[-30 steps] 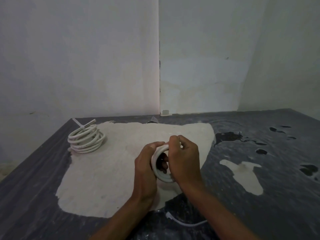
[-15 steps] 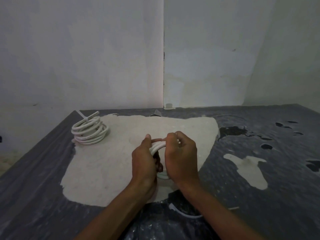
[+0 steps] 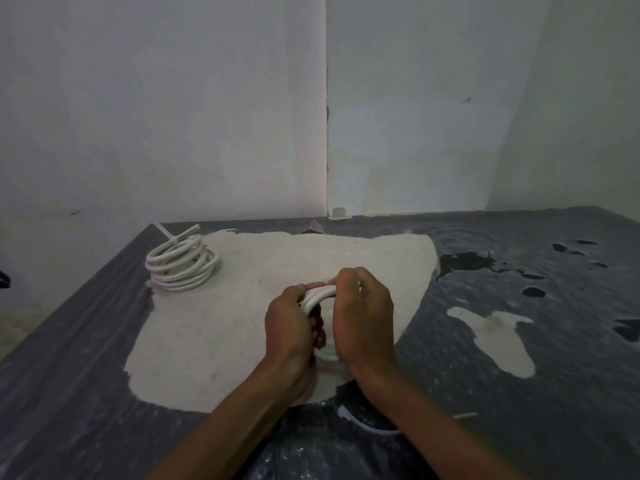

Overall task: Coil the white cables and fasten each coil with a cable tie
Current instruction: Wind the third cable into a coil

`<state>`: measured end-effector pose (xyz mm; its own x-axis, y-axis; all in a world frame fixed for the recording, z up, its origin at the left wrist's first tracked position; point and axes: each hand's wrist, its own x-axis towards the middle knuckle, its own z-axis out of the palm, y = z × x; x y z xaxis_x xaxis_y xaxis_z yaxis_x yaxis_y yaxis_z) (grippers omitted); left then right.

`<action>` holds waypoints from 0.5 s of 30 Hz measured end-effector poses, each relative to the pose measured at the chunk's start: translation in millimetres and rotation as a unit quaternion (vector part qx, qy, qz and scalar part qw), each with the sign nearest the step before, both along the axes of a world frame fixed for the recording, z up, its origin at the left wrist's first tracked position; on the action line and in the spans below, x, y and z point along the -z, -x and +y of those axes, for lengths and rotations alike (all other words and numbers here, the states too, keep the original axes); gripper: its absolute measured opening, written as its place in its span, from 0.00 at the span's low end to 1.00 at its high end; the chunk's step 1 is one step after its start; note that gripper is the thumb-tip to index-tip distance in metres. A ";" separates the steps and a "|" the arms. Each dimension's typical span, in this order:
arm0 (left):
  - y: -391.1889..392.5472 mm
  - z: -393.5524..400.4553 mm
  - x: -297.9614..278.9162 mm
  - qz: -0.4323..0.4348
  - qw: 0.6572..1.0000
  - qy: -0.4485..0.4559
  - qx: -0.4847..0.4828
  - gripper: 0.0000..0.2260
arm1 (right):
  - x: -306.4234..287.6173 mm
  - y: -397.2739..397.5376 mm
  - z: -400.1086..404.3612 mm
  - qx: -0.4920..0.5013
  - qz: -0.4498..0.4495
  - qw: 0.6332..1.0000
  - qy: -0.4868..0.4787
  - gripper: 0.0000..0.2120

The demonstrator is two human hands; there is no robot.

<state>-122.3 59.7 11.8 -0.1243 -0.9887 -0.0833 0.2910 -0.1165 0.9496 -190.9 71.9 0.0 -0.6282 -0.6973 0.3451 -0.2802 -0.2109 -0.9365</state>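
A small coil of white cable (image 3: 320, 295) stands on edge between my hands at the middle of the table. My left hand (image 3: 290, 327) grips its left side with fingers curled through the loop. My right hand (image 3: 363, 317) grips the top and right side; the coil's lower arc shows between my wrists. A second white cable coil (image 3: 181, 266) lies flat at the far left of the table, fastened with a white cable tie (image 3: 172, 238) whose tail sticks up. A loose white cable tie (image 3: 367, 424) lies on the table under my right forearm.
The table (image 3: 519, 393) is dark grey with a large worn pale patch (image 3: 214, 327) under my hands and a smaller pale patch (image 3: 498, 337) to the right. Plain white walls meet in a corner behind; the table's left edge runs diagonally.
The coil has turned from facing me to standing edge-on, and both hands have closed tighter around it. The view has shifted slightly down and left.
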 end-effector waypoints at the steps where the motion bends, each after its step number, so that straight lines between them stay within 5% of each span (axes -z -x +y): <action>1: 0.6 -0.7 -0.9 0.001 1.000 -0.002 -0.007 0.16 | -1.9 0.8 -0.1 -0.010 -0.002 1.000 -0.004 0.17; 15: -1.8 -17.0 12.5 -0.049 0.998 0.036 0.002 0.19 | -6.6 18.4 0.2 -0.180 -0.029 0.979 -0.087 0.19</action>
